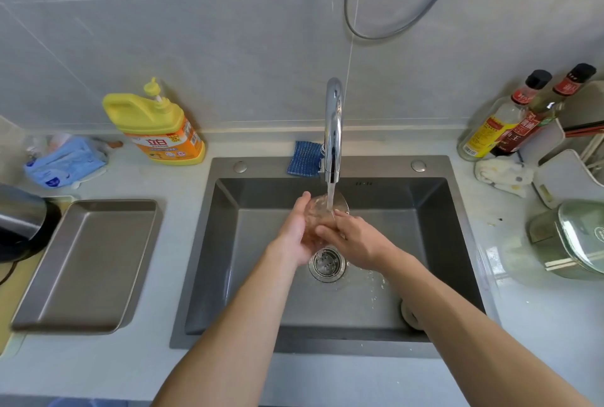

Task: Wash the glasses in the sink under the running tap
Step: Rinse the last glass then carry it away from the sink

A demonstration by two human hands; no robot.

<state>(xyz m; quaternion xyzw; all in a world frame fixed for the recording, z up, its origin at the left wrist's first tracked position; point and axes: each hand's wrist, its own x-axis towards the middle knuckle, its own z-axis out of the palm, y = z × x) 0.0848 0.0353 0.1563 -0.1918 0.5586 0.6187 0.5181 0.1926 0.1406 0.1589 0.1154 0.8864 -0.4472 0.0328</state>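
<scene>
Nearest us, our two forearms reach over the near rim of the grey sink (343,349), set in the desk (539,325). Past the round drain strainer (327,264), our left hand (295,236) cups the clear glass (323,208), fingers curled round its left side. Our right hand (358,243) lays fairly straight fingers against the right side of the glass. The glass sits over the middle of the basin, directly under the water running from the chrome tap (333,125). Far left of the tap stands a yellow detergent bottle (158,127).
</scene>
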